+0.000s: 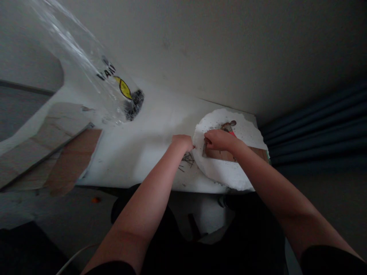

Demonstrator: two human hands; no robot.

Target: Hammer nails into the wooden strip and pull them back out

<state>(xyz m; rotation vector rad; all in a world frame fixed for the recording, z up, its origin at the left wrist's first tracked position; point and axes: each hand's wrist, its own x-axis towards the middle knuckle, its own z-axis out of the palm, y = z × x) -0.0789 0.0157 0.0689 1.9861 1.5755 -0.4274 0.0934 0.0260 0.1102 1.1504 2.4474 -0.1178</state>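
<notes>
My left hand is closed, its fingertips by the left edge of a rough white round slab that looks like foam. Just below that hand lies a small heap of thin dark sticks. My right hand is curled into a pinch over the left end of a flat brown board on the slab. What either hand's fingers hold, if anything, cannot be made out. Beyond the right hand is a small brown and red object, partly hidden by it.
The white table runs along a grey wall. A clear plastic bag with a yellow print stands at the back left. Brown and pale panels lie at the left end. A dark blue curtain hangs on the right.
</notes>
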